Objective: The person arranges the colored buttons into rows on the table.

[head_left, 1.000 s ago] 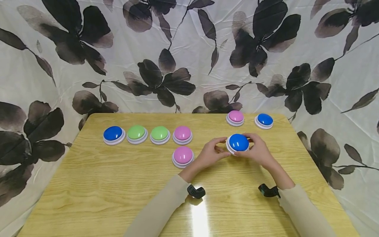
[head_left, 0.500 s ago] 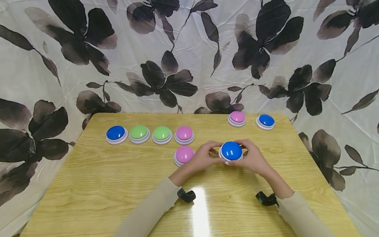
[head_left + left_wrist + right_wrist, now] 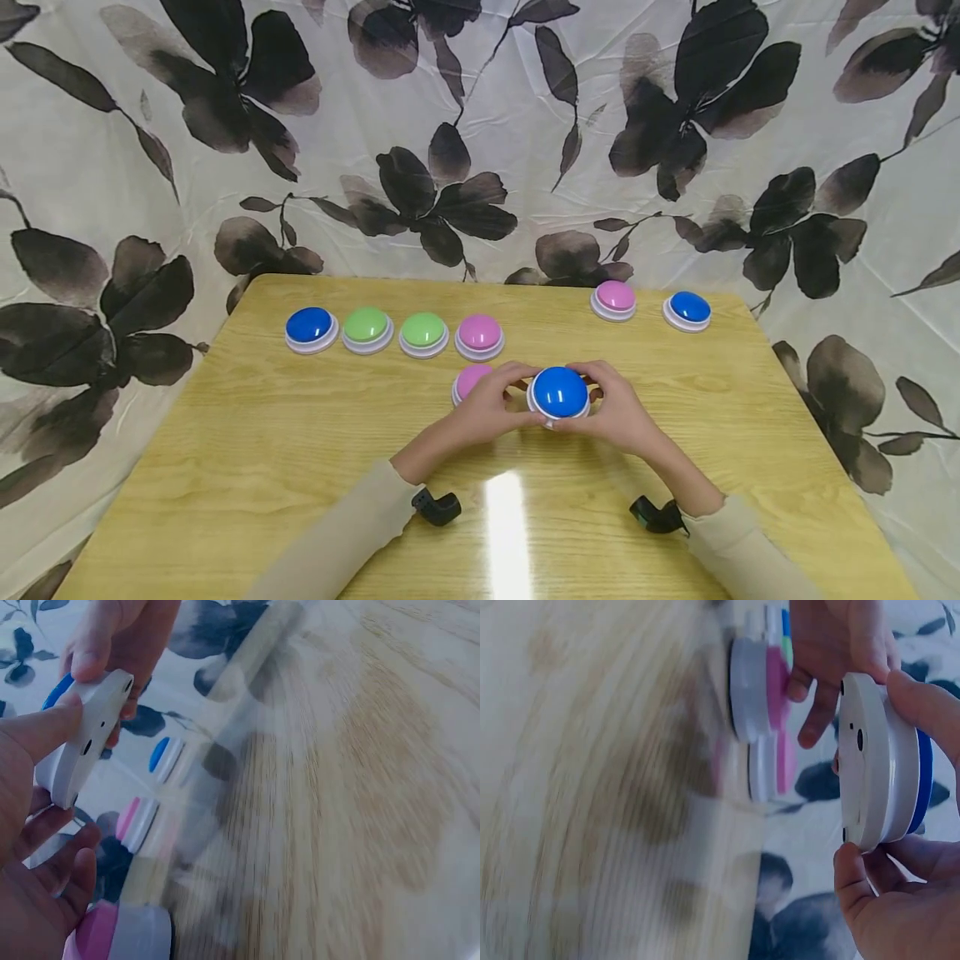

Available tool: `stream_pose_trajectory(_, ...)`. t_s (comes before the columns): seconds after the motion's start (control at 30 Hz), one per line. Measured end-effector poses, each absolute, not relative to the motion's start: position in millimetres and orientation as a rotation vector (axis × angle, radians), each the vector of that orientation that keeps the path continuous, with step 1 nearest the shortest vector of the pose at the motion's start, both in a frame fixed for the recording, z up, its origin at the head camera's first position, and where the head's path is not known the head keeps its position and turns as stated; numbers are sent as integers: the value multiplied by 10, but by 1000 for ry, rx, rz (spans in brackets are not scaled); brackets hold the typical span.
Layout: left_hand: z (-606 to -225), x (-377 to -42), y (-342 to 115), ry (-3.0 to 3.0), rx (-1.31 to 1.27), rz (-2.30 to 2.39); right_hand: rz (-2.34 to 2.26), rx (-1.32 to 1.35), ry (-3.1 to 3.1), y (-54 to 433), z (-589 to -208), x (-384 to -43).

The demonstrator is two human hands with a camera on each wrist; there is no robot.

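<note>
Cloth printed with dark flowers (image 3: 442, 200) is seen behind a wooden table (image 3: 247, 483), on which a bright streak of light is reflected. Over the middle of the table, a large blue button (image 3: 560, 392) is held clear of the wood, and part of its white underside is shown in both wrist views. Its left edge is gripped by the left hand (image 3: 487, 408) and its right edge by the right hand (image 3: 618, 412), each with the thumb set at the near side and fingers at the far side. By the left hand, a near pink button (image 3: 471, 381) is partly covered; whether it is touched cannot be told. Farther back, a row is formed, from left to right, by a dark blue button (image 3: 309, 324), two green buttons (image 3: 365, 324) and a pink button (image 3: 480, 333). At the far right, a second pair is made up of a small pink button (image 3: 615, 295) and a small blue button (image 3: 689, 307), set slightly apart.
</note>
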State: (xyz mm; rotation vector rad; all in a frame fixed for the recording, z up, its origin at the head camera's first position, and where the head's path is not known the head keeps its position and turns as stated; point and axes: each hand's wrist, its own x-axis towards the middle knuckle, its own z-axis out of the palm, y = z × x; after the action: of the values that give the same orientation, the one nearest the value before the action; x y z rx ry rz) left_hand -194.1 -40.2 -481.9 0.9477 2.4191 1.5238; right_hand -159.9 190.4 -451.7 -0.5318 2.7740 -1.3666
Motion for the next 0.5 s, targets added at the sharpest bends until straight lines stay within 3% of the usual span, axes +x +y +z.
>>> stream_pose_trajectory(0.5,-4785,-1809,-1117,2529,940,1525,-1458,-734,2671,1306,-4543,-1633)
